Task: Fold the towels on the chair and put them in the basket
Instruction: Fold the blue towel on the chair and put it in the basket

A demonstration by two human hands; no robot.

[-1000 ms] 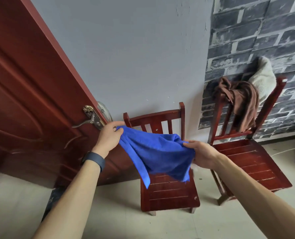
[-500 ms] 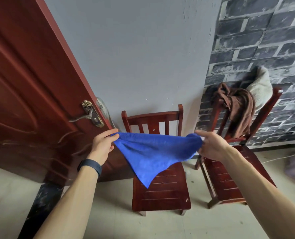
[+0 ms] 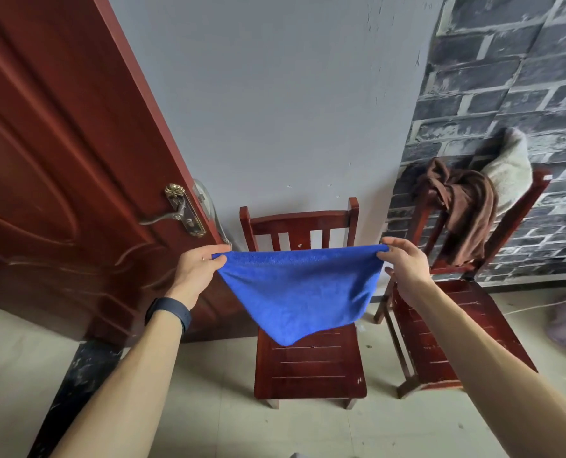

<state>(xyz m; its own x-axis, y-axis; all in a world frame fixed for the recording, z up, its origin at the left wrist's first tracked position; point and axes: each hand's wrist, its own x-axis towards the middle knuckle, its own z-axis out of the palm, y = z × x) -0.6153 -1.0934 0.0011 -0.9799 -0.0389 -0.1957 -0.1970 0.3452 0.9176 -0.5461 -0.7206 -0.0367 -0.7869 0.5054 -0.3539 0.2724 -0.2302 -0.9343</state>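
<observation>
A blue towel [image 3: 300, 292] hangs stretched in the air between my hands, its top edge taut and its lower corner pointing down over the seat of the middle red wooden chair [image 3: 311, 368]. My left hand [image 3: 197, 271] pinches the towel's left top corner. My right hand [image 3: 404, 264] pinches the right top corner. On the backrest of the right red chair [image 3: 440, 332] hang a brown towel [image 3: 467, 213] and a pale cream towel [image 3: 510, 168]. No basket is in view.
A dark red door [image 3: 60, 160] with a brass handle [image 3: 179, 211] stands open at the left, close to my left arm. A grey wall lies behind the chairs and a brick-patterned wall at the right. Pale tiled floor [image 3: 209, 408] surrounds the chairs.
My hands have moved apart and the blue towel has gone from bunched to pulled taut along its top edge. The view has shifted closer to the middle chair.
</observation>
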